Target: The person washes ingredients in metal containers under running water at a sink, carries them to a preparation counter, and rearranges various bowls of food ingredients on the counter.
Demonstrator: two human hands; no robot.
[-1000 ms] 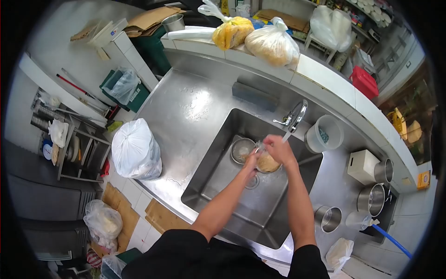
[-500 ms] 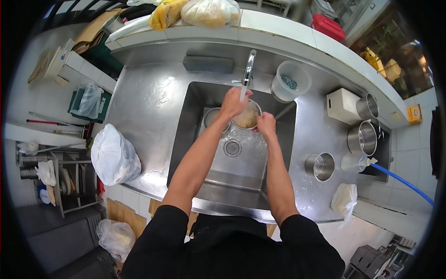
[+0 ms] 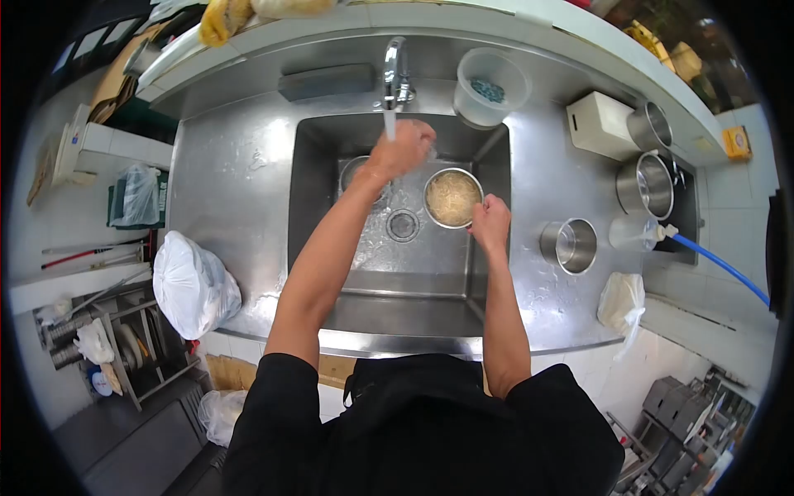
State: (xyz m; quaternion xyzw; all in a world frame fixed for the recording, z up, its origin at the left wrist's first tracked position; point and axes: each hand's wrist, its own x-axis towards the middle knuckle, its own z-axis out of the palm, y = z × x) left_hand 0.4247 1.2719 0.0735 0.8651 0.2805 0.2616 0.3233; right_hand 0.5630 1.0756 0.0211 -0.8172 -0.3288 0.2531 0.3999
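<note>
The right hand [image 3: 491,220] pinches the edge of the pot [image 3: 442,224], now farther right in the sink [image 3: 397,314], so water [image 3: 389,124] from the tap [image 3: 395,64] misses it; left hand [image 3: 403,149] at the stream, grip unclear

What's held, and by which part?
Right grip holds the pot by its right edge; whether left grip holds anything, can't tell.

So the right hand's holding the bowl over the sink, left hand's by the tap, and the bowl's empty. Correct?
One error: the bowl isn't empty. The head view shows pale tan contents in it. The rest stands: right hand holding it over the sink, left hand by the tap.
</note>
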